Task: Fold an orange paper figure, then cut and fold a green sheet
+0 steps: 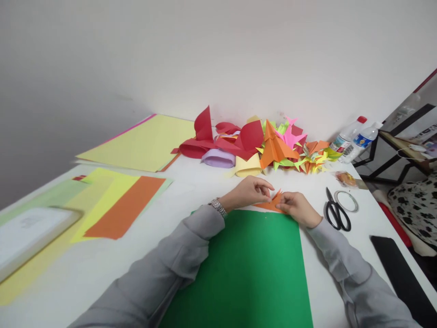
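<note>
The left hand (pixel 251 193) is hanging half curled, its fingertips close to the tip of a small folded orange paper (pixel 271 204); whether they are touching it, I cannot tell. The right hand (pixel 298 207) is nearly closed, pinching the paper's right side between thumb and fingers. The piece is sitting just beyond the top of a large green sheet (pixel 256 269), which is stretching toward the counter's near edge.

What could go wrong is mostly a matter of grip and creases. The paper is showing narrow points — if the right hand's pinch were slackening while the left hand was tugging, a fold could be springing open; too hard a pull on one point could be tearing it. The hands are also covering much of the piece, so a crooked crease could be going unnoticed.

Along the counter's far edge, a pile of folded paper shapes (pixel 273 150) is lying beyond the hands; a forearm reaching too far could be knocking it. Scissors (pixel 336 216) are resting toward the right edge, beside a tape roll (pixel 346 201) — a sweeping right sleeve (pixel 348 264) could be pushing both outward.
</note>
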`<act>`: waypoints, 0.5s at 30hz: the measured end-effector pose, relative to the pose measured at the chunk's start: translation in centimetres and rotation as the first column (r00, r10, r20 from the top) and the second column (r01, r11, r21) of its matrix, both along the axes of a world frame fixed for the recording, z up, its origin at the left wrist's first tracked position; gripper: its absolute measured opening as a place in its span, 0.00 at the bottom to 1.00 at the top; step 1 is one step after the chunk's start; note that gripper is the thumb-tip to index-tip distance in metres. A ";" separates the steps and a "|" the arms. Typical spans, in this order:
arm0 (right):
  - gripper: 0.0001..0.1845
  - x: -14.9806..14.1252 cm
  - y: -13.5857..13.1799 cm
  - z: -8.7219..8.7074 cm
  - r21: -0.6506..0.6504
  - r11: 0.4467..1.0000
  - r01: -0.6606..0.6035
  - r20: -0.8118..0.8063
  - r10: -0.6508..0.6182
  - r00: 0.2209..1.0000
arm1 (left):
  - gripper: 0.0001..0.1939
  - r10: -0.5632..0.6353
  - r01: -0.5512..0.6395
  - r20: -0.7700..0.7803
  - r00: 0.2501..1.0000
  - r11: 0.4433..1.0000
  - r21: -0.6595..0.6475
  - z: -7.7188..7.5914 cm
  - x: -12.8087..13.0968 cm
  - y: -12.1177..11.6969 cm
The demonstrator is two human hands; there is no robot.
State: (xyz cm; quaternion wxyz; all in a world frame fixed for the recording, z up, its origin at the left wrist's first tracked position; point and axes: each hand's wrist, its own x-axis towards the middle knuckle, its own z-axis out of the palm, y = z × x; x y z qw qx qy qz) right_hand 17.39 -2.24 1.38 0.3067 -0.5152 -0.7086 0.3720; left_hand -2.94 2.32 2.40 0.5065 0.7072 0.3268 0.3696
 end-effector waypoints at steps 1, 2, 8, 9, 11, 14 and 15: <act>0.06 0.0 0.0 -0.2 0.029 0.999 -0.013 0.053 0.011 0.999 | 0.10 -0.023 0.023 -0.029 0.999 1.000 0.005 0.0 0.0 0.0; 0.06 -0.1 0.0 -0.4 0.057 0.998 -0.024 0.103 0.018 0.995 | 0.10 -0.038 0.038 -0.045 0.998 0.999 0.012 -0.2 0.1 -0.1; 0.06 -0.3 0.3 -0.3 0.142 0.989 -0.049 0.265 0.010 0.964 | 0.13 0.001 0.016 -0.086 0.996 0.981 0.192 -1.6 0.8 -0.3; 0.05 -0.4 0.3 -0.3 0.146 0.988 -0.045 0.287 0.001 0.958 | 0.13 0.008 0.018 -0.111 0.994 0.973 0.229 -1.8 0.9 -0.3; 0.03 -0.5 0.3 -0.3 0.174 0.984 -0.029 0.348 -0.034 0.937 | 0.12 0.009 0.035 -0.154 0.988 0.959 0.281 -2.1 0.9 -0.1; 0.03 -0.6 0.4 -0.5 0.242 0.970 0.014 0.458 -0.127 0.880 | 0.13 0.016 0.040 -0.176 0.984 0.951 0.307 -2.6 0.9 0.1; 0.02 -0.6 0.4 -0.5 0.247 0.969 0.020 0.482 -0.141 0.865 | 0.13 0.018 0.040 -0.184 0.983 0.951 0.308 -2.8 0.8 0.2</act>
